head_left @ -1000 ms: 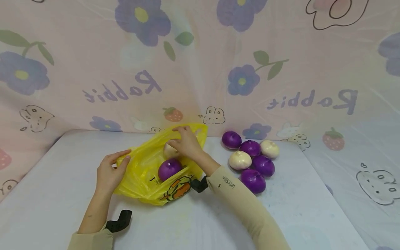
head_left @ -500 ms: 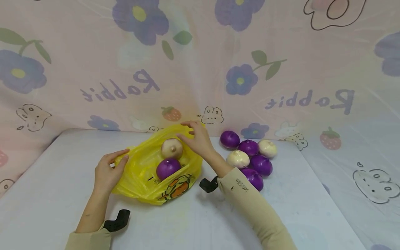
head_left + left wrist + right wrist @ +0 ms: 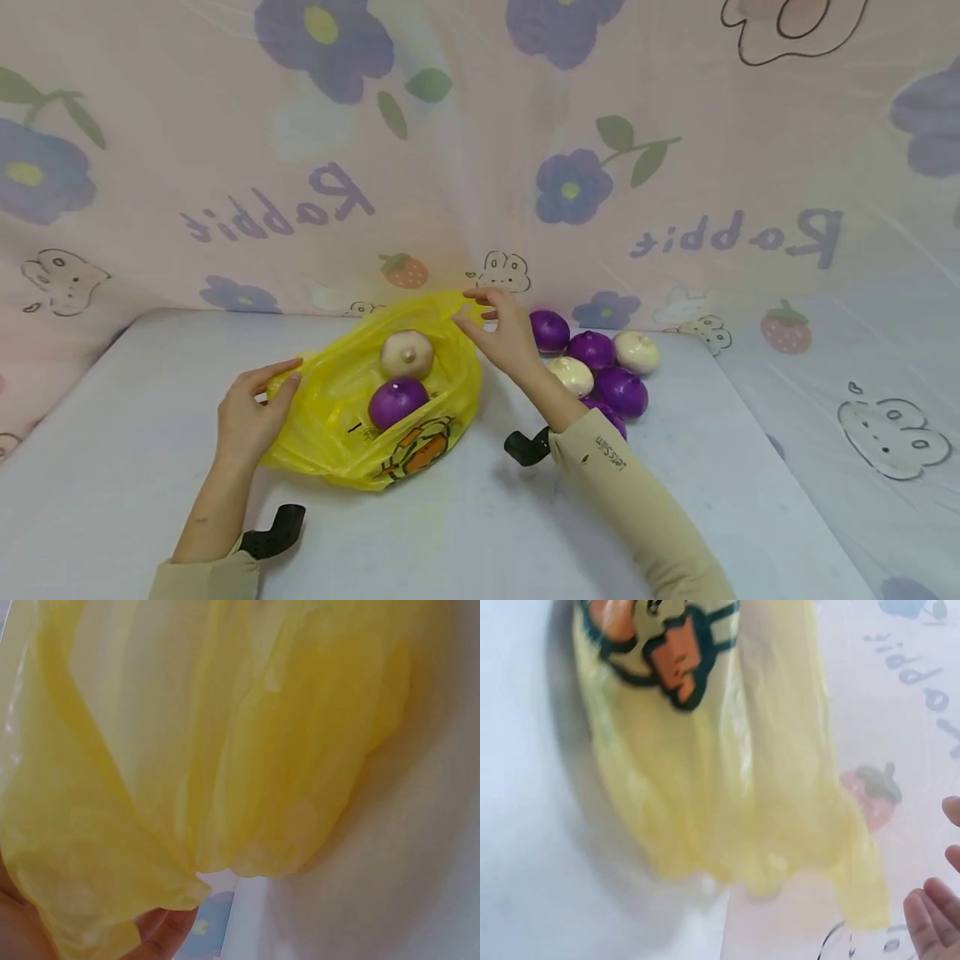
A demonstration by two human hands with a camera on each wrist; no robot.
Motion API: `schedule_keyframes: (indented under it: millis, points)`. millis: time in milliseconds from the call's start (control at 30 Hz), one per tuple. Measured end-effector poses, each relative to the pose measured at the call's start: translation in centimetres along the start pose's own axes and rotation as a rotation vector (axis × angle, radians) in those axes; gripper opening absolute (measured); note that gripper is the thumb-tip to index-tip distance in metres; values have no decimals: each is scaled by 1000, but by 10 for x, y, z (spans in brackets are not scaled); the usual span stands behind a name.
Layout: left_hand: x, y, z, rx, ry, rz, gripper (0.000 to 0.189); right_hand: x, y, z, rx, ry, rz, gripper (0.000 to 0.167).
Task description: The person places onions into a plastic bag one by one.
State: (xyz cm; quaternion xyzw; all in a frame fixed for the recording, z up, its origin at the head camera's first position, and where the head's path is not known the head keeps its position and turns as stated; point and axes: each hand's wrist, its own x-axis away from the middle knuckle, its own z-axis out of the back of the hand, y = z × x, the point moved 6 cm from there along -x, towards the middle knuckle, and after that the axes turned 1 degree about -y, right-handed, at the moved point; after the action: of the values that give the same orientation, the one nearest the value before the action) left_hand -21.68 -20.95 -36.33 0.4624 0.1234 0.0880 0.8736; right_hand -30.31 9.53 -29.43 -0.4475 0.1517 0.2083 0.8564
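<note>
A yellow plastic bag with a printed cartoon lies with its mouth spread wide. Inside it are a white onion and, just in front, a purple onion. My left hand pinches the bag's left edge between thumb and fingers; the left wrist view shows fingertips behind the yellow film. At the bag's right rim is my right hand, holding nothing, its thumb and fingers spread apart. In the right wrist view its fingers appear beside the bag's corner.
To the right, several purple onions and white onions lie grouped on the white table, partly behind my right forearm. A printed cloth hangs at the table's back edge. A black mount sticks out at each wrist.
My right hand has let go of the white onion inside the bag and drawn back rightward to the bag's rim. The left hand keeps its hold on the left edge.
</note>
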Motion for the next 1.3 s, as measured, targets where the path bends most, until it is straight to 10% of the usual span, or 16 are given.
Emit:
schedule_keyframes:
  millis: [967,1300]
  points:
    - [-1,1,-2,-2,-19,12,38,25,48,59,123,34,-73,39]
    - [-2,0,-3,-16,-26,10,38,38,77,73,293,-88,-250,52]
